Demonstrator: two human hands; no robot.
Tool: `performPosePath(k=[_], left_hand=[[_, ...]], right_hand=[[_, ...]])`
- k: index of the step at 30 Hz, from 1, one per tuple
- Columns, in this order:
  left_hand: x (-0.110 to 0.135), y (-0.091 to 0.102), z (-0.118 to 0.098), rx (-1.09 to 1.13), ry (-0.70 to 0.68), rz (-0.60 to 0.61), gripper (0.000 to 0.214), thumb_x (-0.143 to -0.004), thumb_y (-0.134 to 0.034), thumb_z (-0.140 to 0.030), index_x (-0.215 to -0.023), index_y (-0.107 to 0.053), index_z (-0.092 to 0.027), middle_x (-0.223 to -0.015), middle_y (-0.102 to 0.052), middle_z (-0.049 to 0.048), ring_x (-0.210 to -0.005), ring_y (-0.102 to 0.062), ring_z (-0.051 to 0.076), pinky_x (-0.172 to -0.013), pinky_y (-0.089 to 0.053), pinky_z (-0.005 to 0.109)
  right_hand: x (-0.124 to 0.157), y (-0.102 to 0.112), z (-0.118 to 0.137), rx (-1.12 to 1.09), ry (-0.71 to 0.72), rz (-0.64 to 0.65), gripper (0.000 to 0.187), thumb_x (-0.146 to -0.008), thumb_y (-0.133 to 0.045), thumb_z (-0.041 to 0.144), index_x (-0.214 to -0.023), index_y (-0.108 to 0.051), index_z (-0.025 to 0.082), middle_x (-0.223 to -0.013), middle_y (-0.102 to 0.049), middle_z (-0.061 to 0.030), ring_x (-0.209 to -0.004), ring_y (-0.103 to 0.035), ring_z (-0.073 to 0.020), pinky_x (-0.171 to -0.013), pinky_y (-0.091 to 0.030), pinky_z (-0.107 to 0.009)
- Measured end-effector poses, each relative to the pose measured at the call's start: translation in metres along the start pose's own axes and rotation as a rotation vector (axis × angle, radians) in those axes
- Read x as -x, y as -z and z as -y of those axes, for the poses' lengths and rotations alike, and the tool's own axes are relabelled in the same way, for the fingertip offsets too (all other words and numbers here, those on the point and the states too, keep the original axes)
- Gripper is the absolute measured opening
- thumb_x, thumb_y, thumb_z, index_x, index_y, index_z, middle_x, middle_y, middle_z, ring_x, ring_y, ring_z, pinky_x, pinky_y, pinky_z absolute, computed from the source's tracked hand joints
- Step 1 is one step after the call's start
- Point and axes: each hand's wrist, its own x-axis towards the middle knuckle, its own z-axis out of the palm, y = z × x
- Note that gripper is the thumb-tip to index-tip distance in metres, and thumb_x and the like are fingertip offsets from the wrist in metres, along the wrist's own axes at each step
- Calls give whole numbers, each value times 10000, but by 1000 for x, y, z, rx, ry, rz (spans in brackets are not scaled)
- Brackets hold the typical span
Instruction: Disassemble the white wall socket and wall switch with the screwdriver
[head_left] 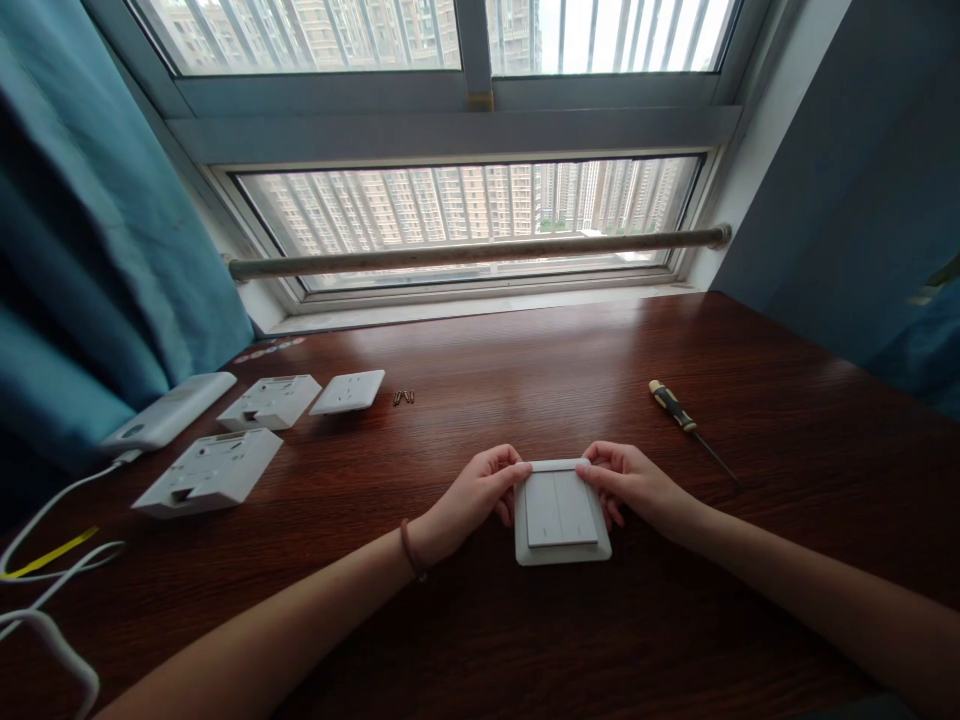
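Room: a wide barred window (465, 215) spans the far wall, with tower blocks outside; a rail (480, 252) runs across its lower pane.
Curtain: teal fabric (90, 250) hangs at the far left, reaching down to the desk edge.
Desk: dark red-brown wood grain (525, 370), filling the near half of the view.
Left hand: the left hand (472, 500) rests on the desk just left of centre, a band at the wrist; the grip is pinched, thumb and fingertips pressed onto the upper left corner of the switch plate.
Right hand: the right hand (637, 485) mirrors it on the right; the grip is pinched onto the upper right corner of the same plate.
Switch plate: white two-rocker wall switch plate (561, 515), lying flat, face up, near centre of the desk, between both hands.
Back boxes: two white mounting modules, one near left (210, 472), one farther back (270, 400).
Socket plate: white cover (349, 391), just right of the far module.
White device: an oblong unit (169, 410) at far left, with a cable (45, 560) trailing toward the near left corner.
Screwdriver: black-and-yellow handle (673, 405), far right of the hands, well apart from them.
Screws: a small pair (403, 397), just right of the socket plate.
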Motion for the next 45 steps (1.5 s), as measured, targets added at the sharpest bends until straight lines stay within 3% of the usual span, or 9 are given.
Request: performPosePath(k=[11, 22, 26, 31, 35, 39, 45], left_hand=[[1, -5, -4, -79, -40, 55, 333, -724, -590, -447, -722, -511, -123, -567, -446, -48, -447, -392, 48, -365, -302, 147], [-2, -6, 5, -14, -115, 0, 324, -762, -551, -450, -707, -494, -136, -562, -413, -55, -473, -370, 49, -407, -304, 150], [-1, -6, 1, 24, -63, -56, 378, -755, -523, -525, -780, -505, -148, -605, -472, -37, -483, -449, 69, -386, -342, 150], [-2, -2, -4, 112, -17, 24, 437, -778, -483, -550, -938, -517, -144, -722, -603, 36, -522, -553, 101, -416, -397, 172], [5, -7, -6, 221, 16, 58, 413, -801, -481, -510, -961, -513, -130, -741, -622, 62, -529, -583, 120, -486, -455, 223], [20, -19, -6, 262, 57, -1, 352, -790, -554, -432, -959, -517, -125, -827, -636, 92, -701, -632, 165, -633, -506, 274], [33, -36, -10, 424, -4, -15, 327, -792, -583, -312, -1048, -545, -112, -1076, -618, 150, -935, -617, 226, -854, -477, 369]], right_hand=[[5, -6, -5, 39, 9, 90, 271, -810, -485, 428, -741, -388, 185, -391, -513, 78, -280, -487, -78, -244, -258, -119], [5, -7, -2, 38, 38, 92, 289, -796, -525, 434, -824, -451, 156, -474, -535, 64, -335, -501, -67, -294, -323, -138], [1, -3, -7, -98, 28, 20, 277, -792, -539, 428, -780, -456, 164, -473, -525, 59, -330, -464, -57, -300, -300, -145], [-6, 3, -8, -371, -22, -89, 236, -739, -618, 348, -721, -483, 156, -490, -500, 51, -352, -436, -43, -306, -278, -143], [-7, 3, -6, -412, -8, -130, 218, -735, -617, 313, -696, -477, 150, -506, -509, 40, -371, -448, -43, -312, -275, -141], [-5, 2, -6, -413, 22, -137, 216, -750, -602, 313, -703, -456, 160, -516, -535, 34, -371, -469, -51, -323, -280, -147], [4, -5, -5, -385, 86, -16, 283, -765, -598, 399, -766, -421, 177, -592, -611, 11, -434, -561, -88, -382, -353, -162]])
